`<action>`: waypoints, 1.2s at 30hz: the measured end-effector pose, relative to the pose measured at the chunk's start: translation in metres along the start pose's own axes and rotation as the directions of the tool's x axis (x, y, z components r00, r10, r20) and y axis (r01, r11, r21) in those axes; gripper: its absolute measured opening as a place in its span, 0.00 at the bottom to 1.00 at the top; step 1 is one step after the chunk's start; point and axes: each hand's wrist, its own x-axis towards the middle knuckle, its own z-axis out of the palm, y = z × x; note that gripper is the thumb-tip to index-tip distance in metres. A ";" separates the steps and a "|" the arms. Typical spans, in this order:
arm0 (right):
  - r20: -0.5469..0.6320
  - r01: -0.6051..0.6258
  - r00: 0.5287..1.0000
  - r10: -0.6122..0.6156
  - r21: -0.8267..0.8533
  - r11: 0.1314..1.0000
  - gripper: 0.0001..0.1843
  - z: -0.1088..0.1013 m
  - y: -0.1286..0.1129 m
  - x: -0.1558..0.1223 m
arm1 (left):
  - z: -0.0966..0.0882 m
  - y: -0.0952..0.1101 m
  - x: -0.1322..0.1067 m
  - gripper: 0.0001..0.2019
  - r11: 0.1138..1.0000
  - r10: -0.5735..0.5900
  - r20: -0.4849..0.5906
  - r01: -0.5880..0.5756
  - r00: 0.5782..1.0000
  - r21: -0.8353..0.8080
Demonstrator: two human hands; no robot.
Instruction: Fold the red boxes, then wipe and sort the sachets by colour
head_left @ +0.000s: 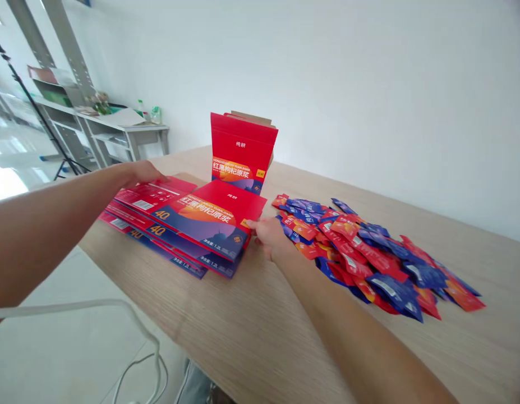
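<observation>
Several flattened red and blue cartons lie in a loose stack on the table, the top flattened carton (pixel 209 210) turned printed side up. My right hand (pixel 266 233) pinches its right edge, thumb on top and the other fingers at the side. At the stack's far left edge, my left hand (pixel 144 172) is closed over the border of the flattened carton; its fingertips are partly hidden. Behind the stack stands an opened-up red carton (pixel 243 148), upright with its top flaps raised. A heap of red and blue sachets (pixel 360 247) lies to the right of my right hand.
The wooden table (pixel 243 325) meets a white wall at the back. A white cable (pixel 129 308) loops in front of the table's near left edge. Beyond, at the left, are a grey desk (pixel 133 132) with things on it and a black tripod stand (pixel 36 109).
</observation>
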 end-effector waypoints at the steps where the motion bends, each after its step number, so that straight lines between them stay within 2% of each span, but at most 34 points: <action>1: -0.015 0.038 0.999 -0.038 0.011 0.999 0.13 -0.002 -0.001 -0.003 | -0.005 0.000 -0.007 0.13 0.999 -0.011 0.000 0.011 1.000 -0.033; 4: -0.058 0.138 0.989 -0.136 0.040 0.990 0.08 -0.007 -0.006 -0.013 | -0.020 -0.003 -0.025 0.20 0.989 0.044 0.021 -0.041 0.999 -0.140; 7: -0.082 0.205 0.977 -0.199 0.070 0.976 0.10 -0.008 -0.013 -0.026 | -0.031 -0.001 -0.044 0.26 0.958 0.139 -0.054 -0.148 0.989 -0.244; 10: -0.073 0.251 0.967 -0.244 0.110 0.962 0.12 -0.019 -0.022 -0.044 | -0.038 0.012 -0.073 0.26 0.906 0.152 -0.052 -0.160 0.987 -0.393; 12: -0.078 0.300 0.954 -0.291 0.153 0.942 0.14 -0.040 -0.028 -0.062 | -0.039 0.024 -0.104 0.27 0.823 0.198 -0.020 -0.177 0.980 -0.540; 15: -0.115 0.446 0.895 -0.431 0.249 0.860 0.19 -0.095 -0.036 -0.104 | -0.029 0.042 -0.169 0.29 0.612 0.307 -0.151 -0.316 0.940 -0.725; 16: -0.132 0.497 0.868 -0.480 0.257 0.829 0.21 -0.117 -0.037 -0.121 | -0.021 0.047 -0.194 0.29 0.526 0.308 -0.226 -0.364 0.924 -0.769; 19: -0.175 0.601 0.798 -0.577 0.156 0.784 0.26 -0.184 -0.029 -0.178 | 0.018 0.051 -0.263 0.30 0.324 0.484 -0.240 -0.427 0.842 -0.844; 21: -0.177 0.613 0.782 -0.598 0.047 0.788 0.29 -0.220 -0.014 -0.213 | 0.052 0.046 -0.299 0.31 0.239 0.585 -0.240 -0.447 0.775 -0.862; 22: -0.158 0.617 0.776 -0.611 -0.010 0.787 0.31 -0.235 -0.003 -0.228 | 0.070 0.042 -0.312 0.29 0.237 0.647 -0.189 -0.430 0.738 -0.871; 23: -0.136 0.624 0.767 -0.627 -0.066 0.778 0.34 -0.246 0.008 -0.241 | 0.088 0.038 -0.322 0.29 0.244 0.696 -0.138 -0.413 0.704 -0.877; 25: -0.101 0.650 0.735 -0.671 -0.181 0.738 0.42 -0.262 0.032 -0.263 | 0.121 0.029 -0.336 0.37 0.234 0.780 -0.059 -0.377 0.623 -0.896; 27: -0.095 0.666 0.690 -0.718 -0.305 0.681 0.53 -0.271 0.053 -0.280 | 0.144 0.024 -0.344 0.44 0.182 0.835 -0.038 -0.339 0.549 -0.923; 28: -0.098 0.661 0.672 -0.734 -0.370 0.653 0.59 -0.273 0.062 -0.287 | 0.152 0.024 -0.347 0.44 0.154 0.848 -0.032 -0.304 0.529 -0.940; 30: -0.087 0.615 0.663 -0.743 -0.503 0.608 0.67 -0.275 0.079 -0.301 | 0.158 0.028 -0.355 0.41 0.129 0.853 0.008 -0.196 0.522 -0.972; 33: -0.040 0.522 0.666 -0.745 -0.688 0.504 0.71 -0.274 0.105 -0.318 | 0.147 0.045 -0.369 0.37 0.202 0.812 0.141 -0.045 0.567 -0.978; 34: -0.019 0.506 0.641 -0.767 -0.741 0.442 0.70 -0.274 0.114 -0.322 | 0.140 0.051 -0.373 0.36 0.245 0.788 0.178 -0.036 0.590 -0.969; 36: 0.020 0.486 0.560 -0.828 -0.818 0.309 0.65 -0.272 0.130 -0.326 | 0.126 0.064 -0.377 0.32 0.351 0.731 0.231 -0.063 0.642 -0.934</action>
